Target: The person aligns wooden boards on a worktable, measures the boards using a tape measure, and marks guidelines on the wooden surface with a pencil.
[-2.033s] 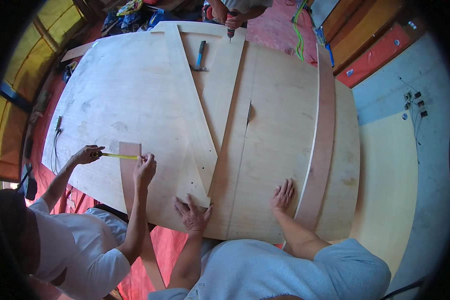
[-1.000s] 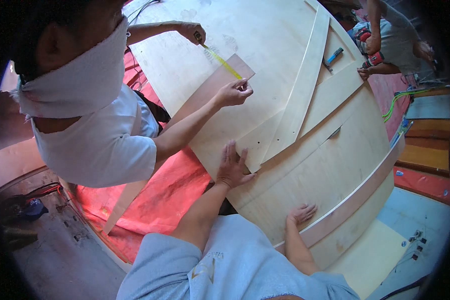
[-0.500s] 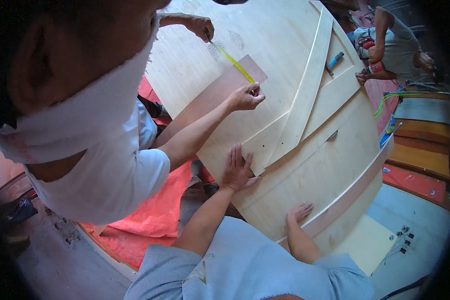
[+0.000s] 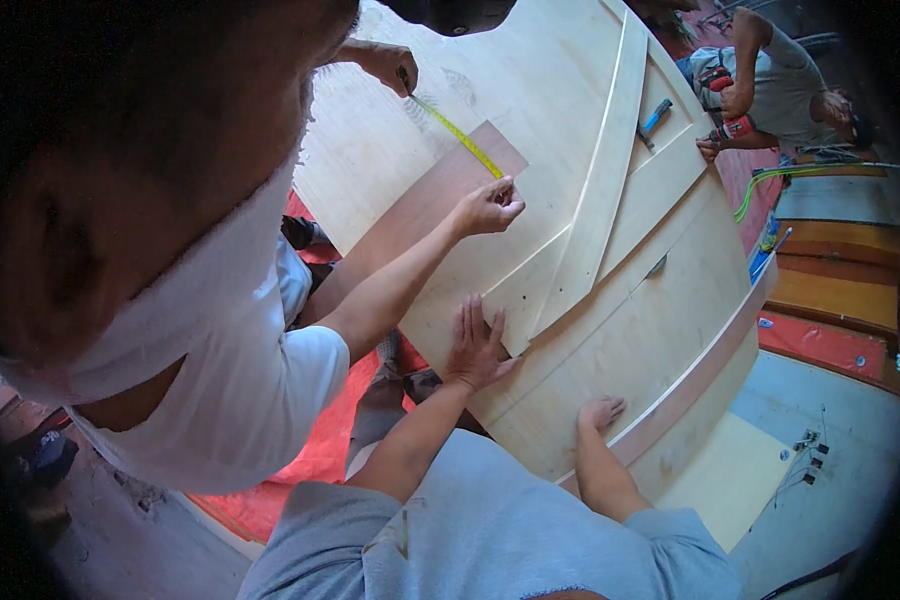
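Note:
My left hand point(image 4: 478, 348) lies flat with fingers spread at the near end of a pale wooden board point(image 4: 540, 300), one of two long boards meeting there on a large plywood panel point(image 4: 630, 350). Further right, my right hand point(image 4: 600, 412) rests palm down on the panel, fingers stretched out, beside an upright curved wooden strip point(image 4: 675, 395) along the edge. Neither hand holds anything. Beyond my left hand, a co-worker on the left stretches a yellow tape measure point(image 4: 458, 132) between both hands, over a reddish-brown thin board point(image 4: 410, 220).
Between the boards lies a blue-handled hammer point(image 4: 655, 120). At the far right, another person holds a red and black power drill point(image 4: 735, 128) against the panel's edge. Red sheeting point(image 4: 315, 440) covers part of the floor. Green cables point(image 4: 760, 178) run at the right.
The view has shifted slightly. The co-worker's lower hand and the tape have moved a little left relative to the brown board. My hands stay in place on the wood.

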Demonstrator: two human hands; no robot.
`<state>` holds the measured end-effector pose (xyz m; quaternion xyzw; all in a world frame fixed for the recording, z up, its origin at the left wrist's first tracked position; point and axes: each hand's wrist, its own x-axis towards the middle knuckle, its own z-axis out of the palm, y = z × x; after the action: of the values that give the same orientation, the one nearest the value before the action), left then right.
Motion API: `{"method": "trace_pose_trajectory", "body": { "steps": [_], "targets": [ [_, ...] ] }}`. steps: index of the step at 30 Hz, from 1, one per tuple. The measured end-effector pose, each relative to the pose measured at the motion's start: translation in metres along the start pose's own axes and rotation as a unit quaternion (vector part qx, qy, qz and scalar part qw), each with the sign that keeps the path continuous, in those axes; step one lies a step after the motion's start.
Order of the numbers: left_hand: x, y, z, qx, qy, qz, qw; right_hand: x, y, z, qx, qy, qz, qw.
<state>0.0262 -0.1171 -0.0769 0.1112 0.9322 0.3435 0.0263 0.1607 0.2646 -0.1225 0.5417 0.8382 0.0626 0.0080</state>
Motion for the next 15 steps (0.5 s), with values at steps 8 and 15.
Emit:
{"method": "trace_pose_trajectory", "body": {
  "steps": [8, 15],
  "targets": [
    [-0.001, 0.000, 0.001, 0.016, -0.012, 0.002, 1.000, -0.008, -0.004, 0.006, 0.041, 0.065, 0.028, 0.997],
    [0.001, -0.001, 0.000, 0.025, -0.038, -0.004, 0.999, -0.012, -0.013, -0.002, 0.036, 0.065, 0.036, 0.997]
  ]
}}
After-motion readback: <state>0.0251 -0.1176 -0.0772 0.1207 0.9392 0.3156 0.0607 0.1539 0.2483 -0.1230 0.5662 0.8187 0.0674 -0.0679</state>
